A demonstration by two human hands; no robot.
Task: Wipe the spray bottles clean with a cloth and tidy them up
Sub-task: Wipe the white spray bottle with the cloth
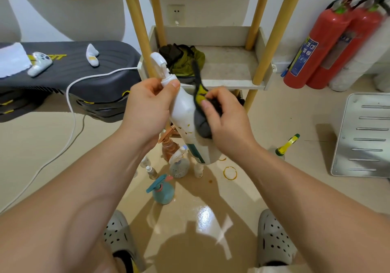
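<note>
My left hand (148,106) grips the neck of a white spray bottle (183,114), held tilted in the air with its nozzle up and to the left. Brown specks dot the bottle's side. My right hand (226,118) pinches a dark grey and yellow cloth (201,123) and presses it against the bottle's right side. On the floor below stand a teal spray bottle (162,190), an amber one with a copper trigger (168,146), a grey speckled one (179,167), several small clear bottles (150,171), and a bottle with a yellow nozzle (283,146) to the right.
A beige shelf (228,66) on wooden posts stands ahead, with an olive cloth heap (183,59) on it. Two red fire extinguishers (329,47) stand at right, a metal panel (363,133) lies on the floor. A dark bench (69,68) and white cable (71,112) lie left. Brown rings (230,172) stain the floor.
</note>
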